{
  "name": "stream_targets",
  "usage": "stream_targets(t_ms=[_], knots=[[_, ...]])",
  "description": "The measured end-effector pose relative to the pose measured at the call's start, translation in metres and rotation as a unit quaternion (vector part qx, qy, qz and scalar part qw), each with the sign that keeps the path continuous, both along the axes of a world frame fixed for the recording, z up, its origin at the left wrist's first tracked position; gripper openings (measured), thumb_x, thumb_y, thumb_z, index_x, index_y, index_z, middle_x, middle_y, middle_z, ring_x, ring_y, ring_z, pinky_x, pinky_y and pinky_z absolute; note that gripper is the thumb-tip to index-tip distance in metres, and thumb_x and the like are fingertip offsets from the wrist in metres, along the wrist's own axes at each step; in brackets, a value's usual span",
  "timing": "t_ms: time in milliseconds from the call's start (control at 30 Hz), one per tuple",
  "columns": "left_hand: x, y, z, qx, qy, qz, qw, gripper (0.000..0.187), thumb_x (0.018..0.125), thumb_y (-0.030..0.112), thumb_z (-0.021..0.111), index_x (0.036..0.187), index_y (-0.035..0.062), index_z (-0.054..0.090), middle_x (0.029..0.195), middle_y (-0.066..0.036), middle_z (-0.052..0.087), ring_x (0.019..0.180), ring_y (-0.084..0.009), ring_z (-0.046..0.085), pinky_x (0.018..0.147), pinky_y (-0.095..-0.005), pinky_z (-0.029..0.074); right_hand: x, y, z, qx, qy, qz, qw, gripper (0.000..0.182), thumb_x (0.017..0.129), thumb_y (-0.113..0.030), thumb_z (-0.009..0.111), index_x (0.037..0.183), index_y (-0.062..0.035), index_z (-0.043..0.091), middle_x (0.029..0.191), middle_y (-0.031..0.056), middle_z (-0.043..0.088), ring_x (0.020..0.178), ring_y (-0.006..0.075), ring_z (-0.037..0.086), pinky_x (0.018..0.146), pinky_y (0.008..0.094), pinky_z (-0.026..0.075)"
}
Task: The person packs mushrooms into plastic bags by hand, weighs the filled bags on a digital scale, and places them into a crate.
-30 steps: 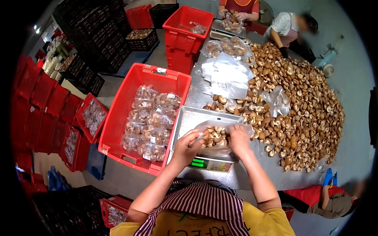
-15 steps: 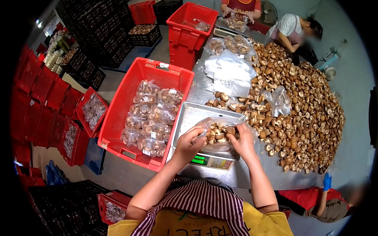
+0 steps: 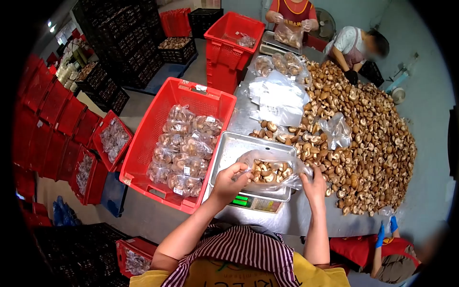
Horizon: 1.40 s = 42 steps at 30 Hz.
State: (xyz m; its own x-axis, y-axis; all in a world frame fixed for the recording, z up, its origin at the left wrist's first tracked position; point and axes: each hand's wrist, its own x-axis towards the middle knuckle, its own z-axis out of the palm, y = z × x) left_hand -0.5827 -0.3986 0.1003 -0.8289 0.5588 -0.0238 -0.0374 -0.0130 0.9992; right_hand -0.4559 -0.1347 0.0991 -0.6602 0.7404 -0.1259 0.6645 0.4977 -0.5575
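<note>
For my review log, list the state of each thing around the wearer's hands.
Left hand: at the bag's left edge, grip unclear
Right hand: at its right edge, grip unclear
Bag: open, mushrooms inside
Scale: display lit green, bag on its pan
Crate: open, partly filled
Packs: filled, some labelled
Flat bags: stacked
Mushroom pile: loose, heaped

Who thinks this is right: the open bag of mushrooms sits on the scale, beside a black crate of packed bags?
The colour is wrong: in the head view, the open bag of mushrooms sits on the scale, beside a red crate of packed bags.
</note>
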Motion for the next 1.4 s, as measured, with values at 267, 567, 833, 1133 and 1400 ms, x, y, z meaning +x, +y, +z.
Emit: stream_targets(t_ms=[267,567,833,1133,1400], knots=[[0.013,-0.008,-0.004,0.002,-0.093,-0.011,0.996,0.008,0.093,0.006,0.057,0.099,0.0011,0.06,0.09,-0.002,0.069,0.08,-0.003,0.059,0.067,-0.018,0.045,0.002,-0.07,0.052,0.092,0.304,0.176,0.932,0.013,0.082,-0.004,0.065,0.094,-0.0016,0.066,0.098,0.0154,0.064,0.095,0.033,0.061,0.083,0.0392,0.048],[0.021,-0.01,-0.013,0.057,-0.076,0.013,0.995,0.009,0.091,0.001,0.058,0.1,0.0011,0.058,0.085,0.005,0.061,0.066,0.0028,0.046,0.054,-0.0157,0.034,-0.057,-0.095,-0.031,0.192,0.156,0.388,0.888,0.024,0.072,-0.002,0.067,0.095,-0.006,0.068,0.09,0.011,0.058,0.092,0.0325,0.055,0.079,0.0415,0.048],[0.019,-0.014,-0.01,0.034,-0.087,0.009,0.996,0.008,0.097,0.004,0.052,0.101,0.0026,0.058,0.099,-0.002,0.069,0.063,0.0014,0.047,0.053,-0.017,0.037,-0.048,-0.089,-0.028,0.061,0.25,0.276,0.926,0.013,0.084,-0.005,0.061,0.096,-0.0022,0.064,0.09,0.0156,0.062,0.088,0.0355,0.059,0.078,0.0431,0.048],[0.021,0.003,-0.008,0.052,-0.108,0.034,0.992,0.008,0.096,0.006,0.053,0.102,0.0032,0.058,0.099,-0.003,0.069,0.062,-0.0009,0.048,0.055,-0.0167,0.04,-0.027,-0.053,-0.004,0.043,0.27,0.235,0.933,0.015,0.083,-0.002,0.059,0.098,0.0,0.062,0.091,0.0156,0.061,0.087,0.0342,0.06,0.078,0.0413,0.048],[0.023,0.008,-0.008,0.045,-0.068,0.074,0.994,0.01,0.094,0.004,0.055,0.102,0.0011,0.06,0.095,-0.004,0.07,0.066,-0.0035,0.056,0.059,-0.0196,0.046,-0.01,-0.043,0.003,-0.491,0.347,0.141,0.787,0.019,0.094,0.003,0.051,0.111,0.0,0.059,0.102,0.0069,0.064,0.089,0.0141,0.063,0.08,0.0262,0.052]])
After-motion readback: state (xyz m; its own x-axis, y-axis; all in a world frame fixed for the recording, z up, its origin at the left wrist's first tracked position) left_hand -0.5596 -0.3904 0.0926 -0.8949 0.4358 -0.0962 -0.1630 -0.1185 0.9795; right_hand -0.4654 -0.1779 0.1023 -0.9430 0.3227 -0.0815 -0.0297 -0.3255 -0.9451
